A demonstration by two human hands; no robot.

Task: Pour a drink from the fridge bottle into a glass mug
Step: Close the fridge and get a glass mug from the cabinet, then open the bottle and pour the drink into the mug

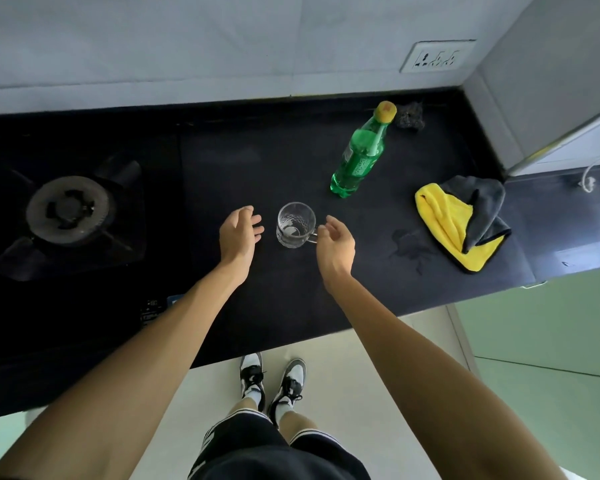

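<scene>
Though both out on counter (257, 289), found bottle (359, 161) capped at far right, mug (297, 225) empty; left hand (238, 233), right hand (335, 242) loosely open beside mug, gripping nothing.

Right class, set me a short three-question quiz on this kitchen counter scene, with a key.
1. True or false: the yellow cap is on the green bottle.
2. The glass mug between the left hand and the right hand looks: A) full of green drink, B) empty, C) tipped on its side.
3. Which fabric item lies on the black countertop, to the person's right of the mug?
Key: 1 true; 2 B; 3 the yellow and grey cloth.
</scene>
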